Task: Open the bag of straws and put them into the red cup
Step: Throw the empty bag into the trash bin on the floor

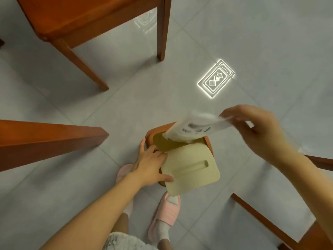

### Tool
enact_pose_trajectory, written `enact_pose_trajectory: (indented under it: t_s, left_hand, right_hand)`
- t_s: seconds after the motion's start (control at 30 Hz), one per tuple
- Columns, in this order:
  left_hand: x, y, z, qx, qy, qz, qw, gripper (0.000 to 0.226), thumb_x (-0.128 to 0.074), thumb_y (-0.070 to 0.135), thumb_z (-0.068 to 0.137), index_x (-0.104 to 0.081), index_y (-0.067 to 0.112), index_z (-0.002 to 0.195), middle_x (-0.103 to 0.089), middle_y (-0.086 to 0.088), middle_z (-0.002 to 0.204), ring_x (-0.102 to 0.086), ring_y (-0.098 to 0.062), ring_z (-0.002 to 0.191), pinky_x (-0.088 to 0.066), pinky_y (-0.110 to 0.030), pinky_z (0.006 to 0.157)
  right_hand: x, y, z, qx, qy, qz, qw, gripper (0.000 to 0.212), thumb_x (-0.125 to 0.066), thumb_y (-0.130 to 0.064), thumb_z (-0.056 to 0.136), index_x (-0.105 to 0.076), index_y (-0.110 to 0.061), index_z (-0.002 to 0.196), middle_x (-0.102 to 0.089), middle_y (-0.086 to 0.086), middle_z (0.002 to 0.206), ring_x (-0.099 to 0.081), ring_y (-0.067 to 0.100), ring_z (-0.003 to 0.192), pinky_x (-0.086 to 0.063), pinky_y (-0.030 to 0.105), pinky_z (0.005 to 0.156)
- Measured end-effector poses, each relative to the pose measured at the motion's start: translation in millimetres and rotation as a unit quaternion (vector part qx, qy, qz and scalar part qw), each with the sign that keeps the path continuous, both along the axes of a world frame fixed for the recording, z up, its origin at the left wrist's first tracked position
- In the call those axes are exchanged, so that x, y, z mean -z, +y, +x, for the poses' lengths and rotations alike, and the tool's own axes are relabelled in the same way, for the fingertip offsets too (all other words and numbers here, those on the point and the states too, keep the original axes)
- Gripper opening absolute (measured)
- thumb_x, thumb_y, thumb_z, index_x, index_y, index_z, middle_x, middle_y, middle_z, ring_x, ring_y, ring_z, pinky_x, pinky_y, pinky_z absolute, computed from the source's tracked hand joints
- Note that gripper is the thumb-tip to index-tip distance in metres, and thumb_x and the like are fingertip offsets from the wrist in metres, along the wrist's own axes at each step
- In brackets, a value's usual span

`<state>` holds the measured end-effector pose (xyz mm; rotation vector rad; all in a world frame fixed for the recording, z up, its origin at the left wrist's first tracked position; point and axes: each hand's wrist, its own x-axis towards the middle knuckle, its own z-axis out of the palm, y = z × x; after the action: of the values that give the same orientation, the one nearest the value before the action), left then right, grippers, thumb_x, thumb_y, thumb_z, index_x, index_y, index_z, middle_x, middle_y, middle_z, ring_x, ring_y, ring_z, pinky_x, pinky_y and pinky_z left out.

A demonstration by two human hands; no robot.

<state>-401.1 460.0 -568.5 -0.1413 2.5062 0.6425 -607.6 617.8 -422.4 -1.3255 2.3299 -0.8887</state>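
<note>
My right hand [255,129] pinches one end of the white bag [196,128], fingers closed on it. The bag looks flat and I see no straws in it; I judge it is empty. Its long axis slopes down and to my left, and its free end points into the open mouth of the brown bin [149,136], directly under it. My left hand [151,165] is lower and nearer to the bin; it holds the cream lid [191,168] up, fingers spread on its edge, not closed around it. So the bag only needs to go down along its own axis. The red cup is not visible here.
</note>
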Motion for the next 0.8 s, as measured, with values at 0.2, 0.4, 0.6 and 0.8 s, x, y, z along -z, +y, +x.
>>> enact_pose_trajectory:
  t_s: [0.2, 0.4, 0.6, 0.8]
  left_hand:
    - [0.7, -0.1, 2.7, 0.0, 0.022, -0.005, 1.0, 0.078, -0.05, 0.078, 0.061, -0.054, 0.022, 0.116, -0.059, 0.008, 0.124, -0.035, -0.017, 0.126, 0.022, -0.053, 0.104]
    - [7.3, 0.0, 7.4, -0.01, 0.038, -0.007, 0.999, 0.087, -0.043, 0.082, 0.059, -0.054, 0.021, 0.12, -0.061, 0.008, 0.12, -0.042, -0.016, 0.122, 0.018, -0.057, 0.106]
    - [20.4, 1.0, 11.6, -0.015, 0.069, 0.004, 0.997, 0.086, -0.041, 0.082, 0.056, -0.06, 0.021, 0.112, -0.066, 0.009, 0.109, -0.053, -0.015, 0.111, 0.004, -0.063, 0.103]
    - [24.5, 6.1, 16.7, -0.018, 0.074, -0.016, 0.997, 0.088, -0.034, 0.083, 0.054, -0.063, 0.021, 0.109, -0.068, 0.008, 0.106, -0.058, -0.014, 0.105, -0.009, -0.066, 0.1]
  right_hand:
    - [69.3, -27.3, 19.8, -0.031, 0.004, 0.212, 0.977, 0.019, -0.056, -0.009, 0.091, -0.071, -0.012, 0.103, -0.073, 0.008, 0.087, -0.067, 0.029, 0.076, -0.039, 0.023, 0.064]
    - [157.7, -55.9, 47.9, 0.046, -0.091, 0.383, 0.918, 0.021, -0.052, -0.018, 0.092, -0.068, -0.004, 0.09, -0.06, 0.006, 0.081, -0.056, 0.024, 0.077, -0.037, 0.028, 0.065]
    - [186.4, -84.8, 71.8, 0.016, 0.074, 0.442, 0.894, 0.017, -0.052, -0.005, 0.089, -0.069, -0.01, 0.088, -0.065, 0.004, 0.095, -0.057, 0.023, 0.09, -0.041, 0.028, 0.062]
    - [196.4, -65.7, 84.1, 0.065, -0.04, 0.385, 0.92, 0.018, -0.044, -0.006, 0.083, -0.059, -0.01, 0.073, -0.067, 0.007, 0.081, -0.052, 0.025, 0.074, -0.035, 0.031, 0.064]
